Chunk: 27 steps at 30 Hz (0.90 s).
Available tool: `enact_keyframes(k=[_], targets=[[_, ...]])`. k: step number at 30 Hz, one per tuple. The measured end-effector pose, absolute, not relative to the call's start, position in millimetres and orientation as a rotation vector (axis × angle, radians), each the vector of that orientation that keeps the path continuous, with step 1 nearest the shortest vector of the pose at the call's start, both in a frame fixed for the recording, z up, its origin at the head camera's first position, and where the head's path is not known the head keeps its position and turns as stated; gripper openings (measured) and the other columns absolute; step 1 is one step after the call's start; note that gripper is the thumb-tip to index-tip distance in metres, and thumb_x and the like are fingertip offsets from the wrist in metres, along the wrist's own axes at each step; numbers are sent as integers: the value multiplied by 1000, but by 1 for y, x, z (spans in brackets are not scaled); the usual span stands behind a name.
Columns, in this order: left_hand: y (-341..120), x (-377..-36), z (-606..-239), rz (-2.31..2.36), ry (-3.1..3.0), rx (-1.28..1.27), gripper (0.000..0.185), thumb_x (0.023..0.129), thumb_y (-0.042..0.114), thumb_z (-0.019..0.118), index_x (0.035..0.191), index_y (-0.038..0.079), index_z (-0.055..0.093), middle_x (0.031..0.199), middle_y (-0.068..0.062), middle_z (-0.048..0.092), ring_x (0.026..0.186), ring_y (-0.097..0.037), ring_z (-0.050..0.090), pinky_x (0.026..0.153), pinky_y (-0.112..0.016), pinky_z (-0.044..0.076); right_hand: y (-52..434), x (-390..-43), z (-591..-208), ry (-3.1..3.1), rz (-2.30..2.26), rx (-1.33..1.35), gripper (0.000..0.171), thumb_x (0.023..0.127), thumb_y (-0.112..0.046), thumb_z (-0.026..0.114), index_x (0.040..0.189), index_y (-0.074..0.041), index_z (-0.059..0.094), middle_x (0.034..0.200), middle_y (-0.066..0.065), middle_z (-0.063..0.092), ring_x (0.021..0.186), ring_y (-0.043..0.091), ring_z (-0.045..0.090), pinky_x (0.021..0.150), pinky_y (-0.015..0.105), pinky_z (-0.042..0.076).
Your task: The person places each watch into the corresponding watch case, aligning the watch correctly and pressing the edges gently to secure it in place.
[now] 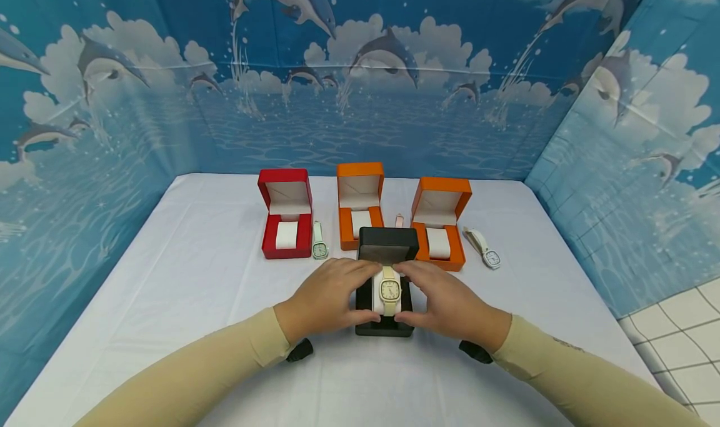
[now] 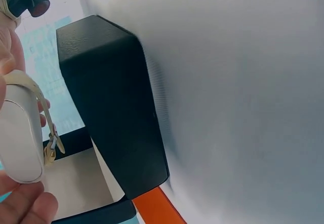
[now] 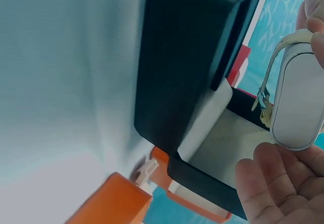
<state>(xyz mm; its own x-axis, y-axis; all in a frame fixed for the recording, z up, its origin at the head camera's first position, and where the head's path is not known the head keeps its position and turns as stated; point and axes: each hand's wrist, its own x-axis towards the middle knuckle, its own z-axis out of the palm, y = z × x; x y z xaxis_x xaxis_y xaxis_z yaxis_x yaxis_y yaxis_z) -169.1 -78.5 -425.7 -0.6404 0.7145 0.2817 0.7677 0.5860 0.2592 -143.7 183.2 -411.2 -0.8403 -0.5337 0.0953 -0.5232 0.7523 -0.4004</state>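
A cream square-faced wristwatch (image 1: 390, 289) lies over a white cushion (image 2: 19, 133), its face upward in the head view. My left hand (image 1: 336, 294) holds the cushion from the left, thumb at the near end and fingers at the far end. Opposite it, my right hand (image 1: 447, 297) grips the same cushion from the right. Both wrist views show the cushion raised above the open black watch box (image 3: 177, 62), with the strap's buckle (image 3: 263, 100) hanging at the cushion's underside. The box's lid (image 1: 388, 242) stands up at the back.
Behind stand an open red box (image 1: 306, 234) and two open orange boxes (image 1: 360, 167) (image 1: 458, 255), each with a white cushion. A mint-green watch (image 1: 319, 249), a pink strap (image 1: 399, 221) and a white watch (image 1: 484, 249) lie beside them. Dolphin-print curtains (image 1: 360, 120) border the white table (image 1: 185, 264).
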Motion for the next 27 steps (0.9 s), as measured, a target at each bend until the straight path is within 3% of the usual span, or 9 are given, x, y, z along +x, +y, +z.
enact_keyframes(k=[7,17,27], targets=[[-78,-170,-430,-487,-2691,-1259,78,89,58,79,150,13,58,148,0,64,132,-19,63,114,-43,51,183,-144,-416,2906,-642,-880,81,85,-38,90,151,-9,53,147,8,61,133,28,61,110,50,54],[-78,-169,-436,-464,-2684,-1288,73,91,52,80,148,11,58,144,0,66,129,-19,66,111,-43,53,182,-147,-426,2894,-626,-908,77,84,-38,90,148,-13,55,139,2,65,120,20,65,104,44,58],[-75,-171,-439,-418,-2742,-1287,73,92,54,77,149,13,58,144,1,66,128,-18,66,112,-42,52,180,-148,-431,2884,-601,-889,77,85,-39,90,148,-13,55,142,2,65,128,23,63,111,48,53]])
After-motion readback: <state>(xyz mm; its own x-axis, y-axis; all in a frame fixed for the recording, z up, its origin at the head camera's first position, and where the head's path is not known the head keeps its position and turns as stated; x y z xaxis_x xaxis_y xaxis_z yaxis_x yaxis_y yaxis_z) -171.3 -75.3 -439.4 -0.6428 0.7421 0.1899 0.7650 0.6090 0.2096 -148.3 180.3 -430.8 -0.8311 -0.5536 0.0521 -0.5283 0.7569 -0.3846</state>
